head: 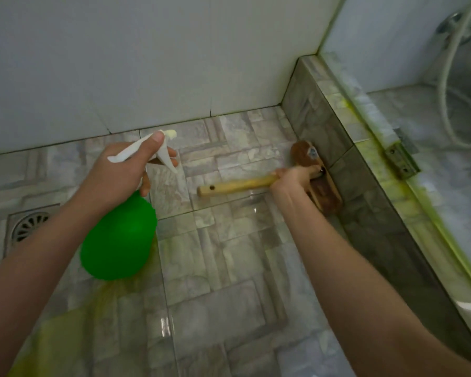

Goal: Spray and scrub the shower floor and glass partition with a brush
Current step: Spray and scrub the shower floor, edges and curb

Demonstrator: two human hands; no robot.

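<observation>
**Green spray bottle and wooden brush, in use at the shower kerb**

Item 1. The left hand (pixel 120 172) is gripping the spray bottle (pixel 119 238) by its neck. The fingers are curling round the white trigger head (pixel 147 148) and the thumb is lying along its top. The round green body is hanging below the hand, above the floor (pixel 229 268). The nozzle is pointing away from the person, toward the white wall (pixel 147 63).

Item 2. The right hand (pixel 294 176) is wrapping round the brush (pixel 256 183) where the pale wooden handle meets the brown head. The free end of the handle is sticking out to the left. The head is pressing against the side face of the tiled kerb (pixel 324 115), just above the floor.

Item 3. The stone-pattern floor is showing wet reflections, and a yellow-green tint is spreading under the bottle and toward the lower left corner.

Item 4. The glass partition (pixel 392 44) is standing on top of the kerb, held by a metal bracket (pixel 400 160). Yellow-green staining is running along its lower edge.

Item 5. A shower hose (pixel 452 91) is looping behind the glass.

Item 6. A round drain grate (pixel 29 225) is sitting in the floor at the left, partly behind the left forearm.
</observation>
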